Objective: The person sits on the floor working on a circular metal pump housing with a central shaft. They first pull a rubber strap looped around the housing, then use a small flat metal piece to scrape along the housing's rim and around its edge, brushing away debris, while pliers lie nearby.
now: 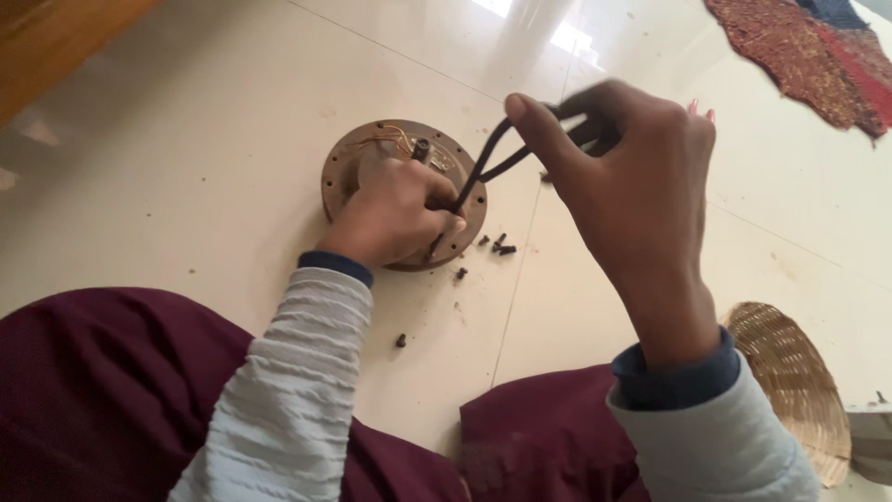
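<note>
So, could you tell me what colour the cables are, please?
The cables are black, seen in the head view.

Glossy cream tiled floor (232, 139) carrying a few things.

A round brown metal disc (469, 218) with holes round its rim lies flat under the left hand (395, 214). Small dark screws (502, 247) are scattered just right of that hand, one more nearer the person. A woven basket (799, 381) lies below the right hand (632, 177); a red patterned mat (808, 56) lies beyond it.

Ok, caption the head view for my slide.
Left hand steadies a round metal disc on the tiled floor; right hand pulls black wires.
</note>
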